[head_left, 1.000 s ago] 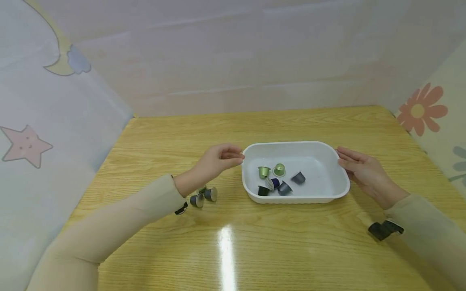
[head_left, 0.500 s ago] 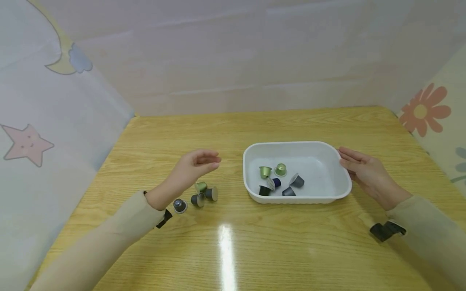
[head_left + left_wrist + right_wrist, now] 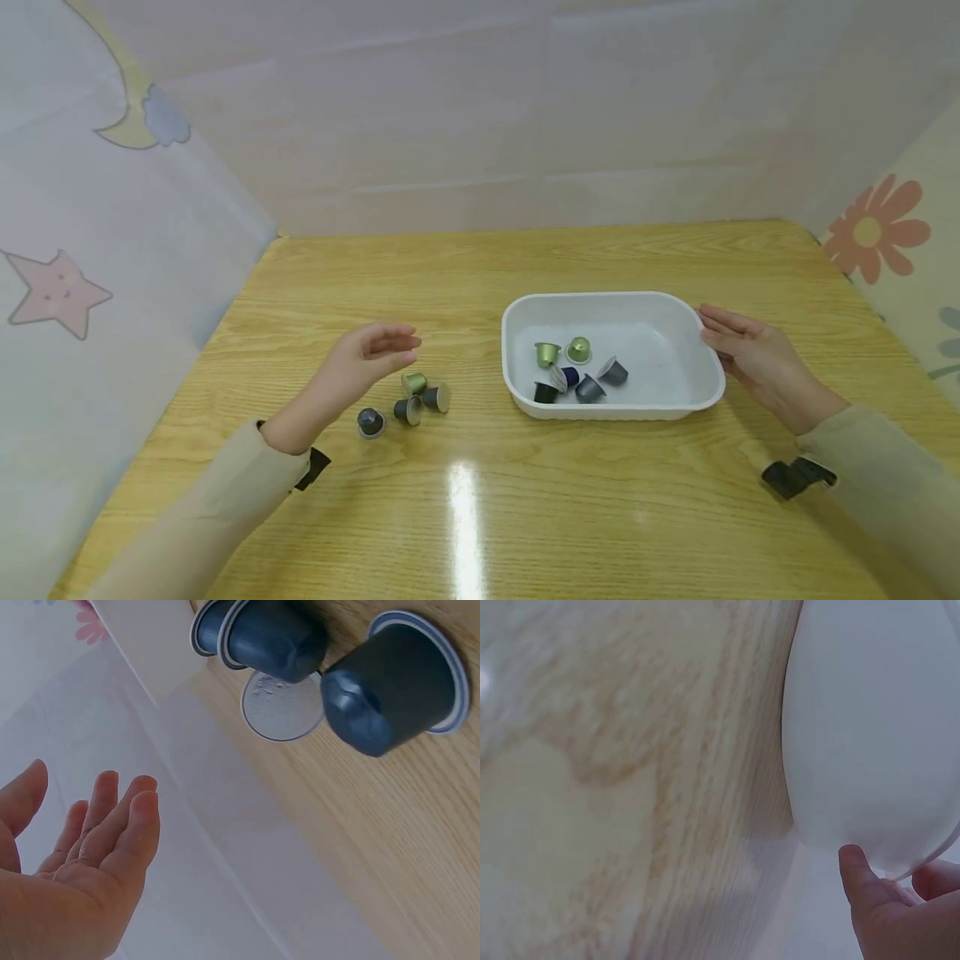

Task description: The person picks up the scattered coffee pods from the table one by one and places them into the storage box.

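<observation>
A white oval-ended plastic tray (image 3: 675, 367) lies on the table with several coffee capsules in it, green, dark grey and purple. At its right end my right hand (image 3: 761, 367) holds the rim, the thumb at the edge and the other fingers against the outer wall, as the right wrist view also shows. My left hand (image 3: 363, 358) hovers above the table to the left, fingers relaxed and holding nothing. Close by stand or lie a green capsule (image 3: 415, 383), a grey capsule (image 3: 436, 398), a dark capsule lying on its side (image 3: 408, 410) and an upright dark capsule (image 3: 371, 422).
The wood-grain table (image 3: 570, 517) has a bright streak of reflected light (image 3: 467, 525) near the front. Printed cloth walls with a pink star (image 3: 58, 293) and an orange flower (image 3: 873, 232) stand around its left, back and right sides.
My left hand has left the tray's left rim and moved left and down, uncovering the loose capsules. Grey capsules in the tray have rolled slightly. My right hand stays at the tray.
</observation>
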